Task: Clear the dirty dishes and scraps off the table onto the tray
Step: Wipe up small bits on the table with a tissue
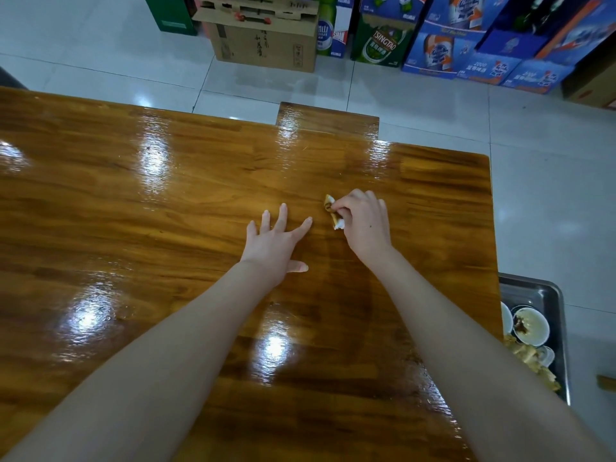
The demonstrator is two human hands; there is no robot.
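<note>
A glossy brown wooden table (166, 201) fills most of the view. My right hand (365, 221) presses a soiled, crumpled napkin (333, 213) onto the tabletop, fingers curled over it. My left hand (275, 243) lies flat on the wood just left of it, fingers spread and holding nothing. A metal tray (546, 295) sits lower than the table past its right edge. It carries a dirty white bowl (530, 326), other small dishes and a heap of yellowish scraps (530, 360).
A wooden bench or stool (328, 116) pokes out beyond the table's far edge. On the white tiled floor (550, 195) behind it stand a cardboard box (263, 35) and stacked beer cartons (466, 38).
</note>
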